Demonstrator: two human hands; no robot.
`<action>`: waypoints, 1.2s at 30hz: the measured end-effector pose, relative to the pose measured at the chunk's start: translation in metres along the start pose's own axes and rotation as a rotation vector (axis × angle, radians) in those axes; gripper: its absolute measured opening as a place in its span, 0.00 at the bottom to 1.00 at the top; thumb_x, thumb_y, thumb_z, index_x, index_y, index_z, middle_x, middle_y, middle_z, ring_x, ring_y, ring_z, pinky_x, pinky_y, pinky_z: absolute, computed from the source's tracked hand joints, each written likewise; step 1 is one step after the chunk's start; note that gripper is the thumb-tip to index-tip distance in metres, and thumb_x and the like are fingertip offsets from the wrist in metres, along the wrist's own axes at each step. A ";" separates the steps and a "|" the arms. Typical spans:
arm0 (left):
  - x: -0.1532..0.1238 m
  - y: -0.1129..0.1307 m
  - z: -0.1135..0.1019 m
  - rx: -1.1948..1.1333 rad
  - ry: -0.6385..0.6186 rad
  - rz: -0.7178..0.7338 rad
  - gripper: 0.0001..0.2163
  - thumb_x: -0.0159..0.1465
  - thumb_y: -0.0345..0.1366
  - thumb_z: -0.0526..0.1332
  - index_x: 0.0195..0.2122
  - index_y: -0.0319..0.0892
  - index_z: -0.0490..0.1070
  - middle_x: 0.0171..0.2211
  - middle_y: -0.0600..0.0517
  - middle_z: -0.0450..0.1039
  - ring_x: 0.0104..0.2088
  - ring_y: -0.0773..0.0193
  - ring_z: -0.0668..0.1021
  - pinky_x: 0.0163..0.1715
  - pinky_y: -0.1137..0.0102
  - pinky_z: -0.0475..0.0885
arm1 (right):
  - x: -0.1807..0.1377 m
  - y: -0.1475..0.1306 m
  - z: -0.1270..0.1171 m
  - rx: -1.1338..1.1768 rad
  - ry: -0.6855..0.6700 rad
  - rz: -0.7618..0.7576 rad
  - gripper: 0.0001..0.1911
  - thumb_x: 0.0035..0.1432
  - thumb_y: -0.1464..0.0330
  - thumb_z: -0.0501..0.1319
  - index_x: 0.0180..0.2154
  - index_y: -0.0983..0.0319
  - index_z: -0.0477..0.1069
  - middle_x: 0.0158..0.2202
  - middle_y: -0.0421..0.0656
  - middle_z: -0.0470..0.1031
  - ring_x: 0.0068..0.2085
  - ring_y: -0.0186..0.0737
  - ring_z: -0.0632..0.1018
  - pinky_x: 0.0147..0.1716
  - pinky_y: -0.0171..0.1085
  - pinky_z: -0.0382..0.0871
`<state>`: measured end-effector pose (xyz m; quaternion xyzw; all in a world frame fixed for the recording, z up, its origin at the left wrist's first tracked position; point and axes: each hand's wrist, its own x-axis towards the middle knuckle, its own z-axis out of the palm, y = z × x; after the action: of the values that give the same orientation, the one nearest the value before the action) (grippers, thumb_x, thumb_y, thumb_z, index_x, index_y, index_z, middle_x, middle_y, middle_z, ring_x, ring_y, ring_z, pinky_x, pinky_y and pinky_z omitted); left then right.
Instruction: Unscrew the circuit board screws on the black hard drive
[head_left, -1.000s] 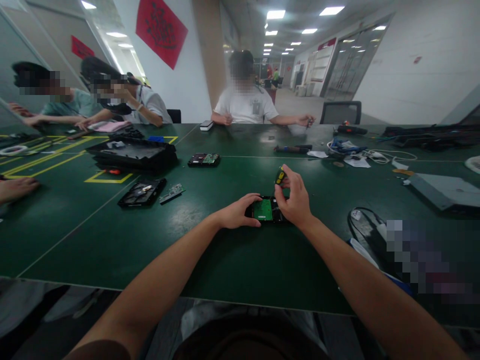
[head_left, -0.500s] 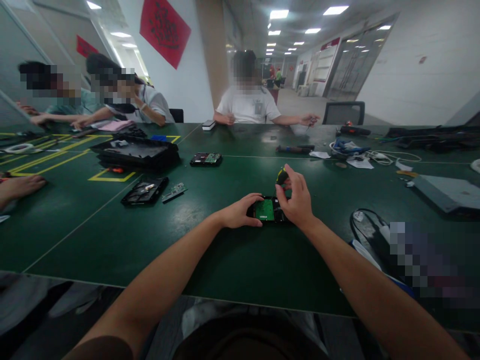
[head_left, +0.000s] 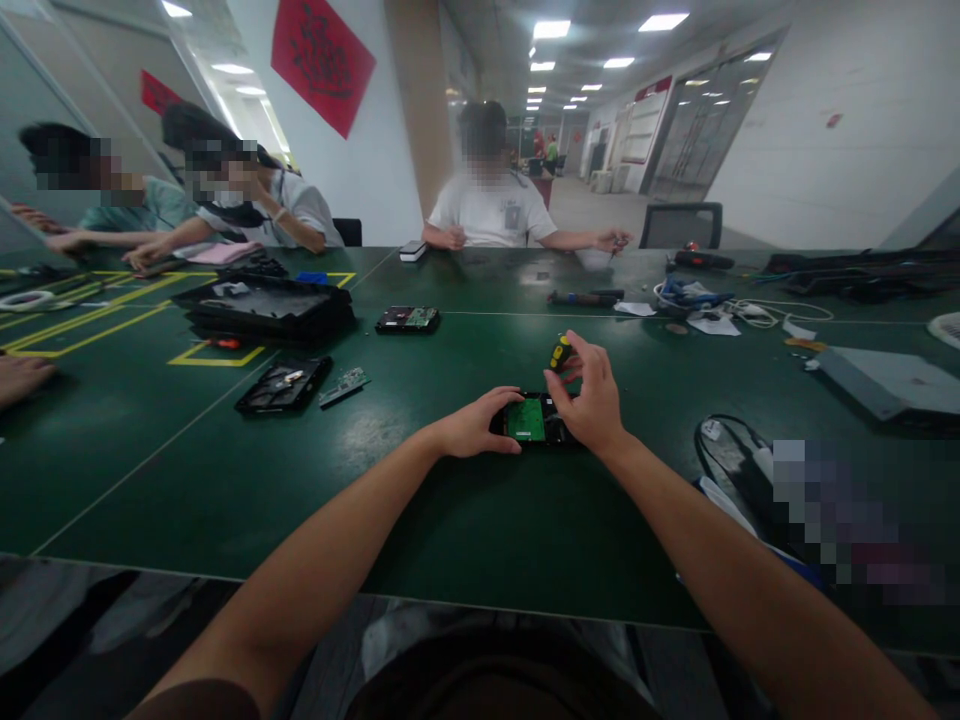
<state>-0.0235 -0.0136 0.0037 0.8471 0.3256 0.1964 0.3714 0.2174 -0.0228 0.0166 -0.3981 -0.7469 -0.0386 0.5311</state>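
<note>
Left hand [head_left: 480,424] is gripping the left end of a black rectangular device carrying a green circuit board [head_left: 527,418], thumb resting on the near side and fingers on the far side. The right hand [head_left: 594,396] is holding a yellow-and-black screwdriver [head_left: 559,353] at a tilt over the right end; its tip is hiding behind the fingers. A small white label is showing on the green circuit board, too small to read, and black brushed characters on a red paper diamond [head_left: 322,65] are staying illegible. The device is lying on the dark green table [head_left: 465,530], well in from the near edge. Tabletop is stretching between them, and leftward to a narrow green circuit strip [head_left: 345,388]. A flat grey metal box [head_left: 892,383] is sitting well apart on the right.
</note>
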 end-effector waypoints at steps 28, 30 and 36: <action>0.000 0.000 0.000 0.021 -0.004 -0.002 0.42 0.55 0.48 0.74 0.68 0.47 0.59 0.71 0.42 0.52 0.69 0.45 0.62 0.68 0.52 0.60 | 0.000 -0.001 0.000 0.009 -0.002 -0.018 0.36 0.65 0.69 0.61 0.70 0.49 0.52 0.57 0.50 0.66 0.44 0.45 0.78 0.44 0.51 0.81; 0.000 0.000 0.000 0.019 -0.009 -0.004 0.42 0.55 0.47 0.74 0.68 0.46 0.58 0.71 0.41 0.51 0.69 0.45 0.62 0.67 0.53 0.61 | 0.000 -0.001 0.000 0.014 0.013 -0.020 0.37 0.64 0.69 0.62 0.70 0.49 0.52 0.56 0.50 0.65 0.42 0.43 0.78 0.41 0.49 0.82; -0.001 0.000 0.001 0.023 0.002 0.010 0.41 0.55 0.47 0.74 0.68 0.47 0.59 0.71 0.42 0.53 0.69 0.45 0.62 0.68 0.52 0.60 | 0.000 -0.001 0.000 0.016 -0.005 -0.034 0.37 0.66 0.71 0.59 0.71 0.51 0.50 0.58 0.50 0.65 0.44 0.44 0.77 0.47 0.50 0.80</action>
<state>-0.0234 -0.0146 0.0033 0.8528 0.3239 0.1952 0.3602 0.2165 -0.0232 0.0172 -0.3815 -0.7551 -0.0408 0.5317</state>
